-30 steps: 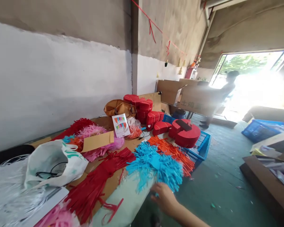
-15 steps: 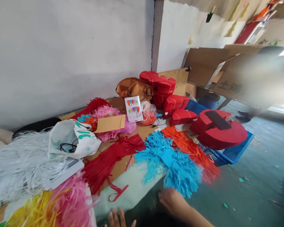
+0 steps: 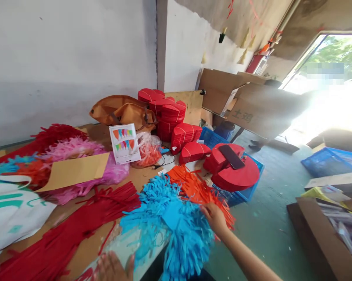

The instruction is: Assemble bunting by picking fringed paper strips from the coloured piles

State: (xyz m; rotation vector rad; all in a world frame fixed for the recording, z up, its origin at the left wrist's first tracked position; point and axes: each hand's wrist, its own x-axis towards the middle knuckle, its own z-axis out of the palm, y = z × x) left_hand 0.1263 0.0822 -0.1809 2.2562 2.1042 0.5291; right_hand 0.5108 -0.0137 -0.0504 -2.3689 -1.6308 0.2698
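Note:
My right hand is over the border between the blue paper tassels and the orange paper tassels. Its fingers are curled together, and whatever they hold, if anything, is hidden. At the bottom edge, my left hand lies with fingers outstretched, partly cut off by the frame. It is near the pale table edge, below the red paper tassels. The blue bundle hangs over the table's front edge, folded at a flat middle band. A thin red strip lies between the red and blue bundles.
Stacked red cut-out pieces stand at the back; more, with a dark phone on top, rest over a blue crate. A brown bag, a picture card and a white bag are around. Cardboard boxes stand right.
The view has swung right and nearer the blue bundle. My right hand has moved up from below it to its right side, by the orange strips. My left hand stays low.

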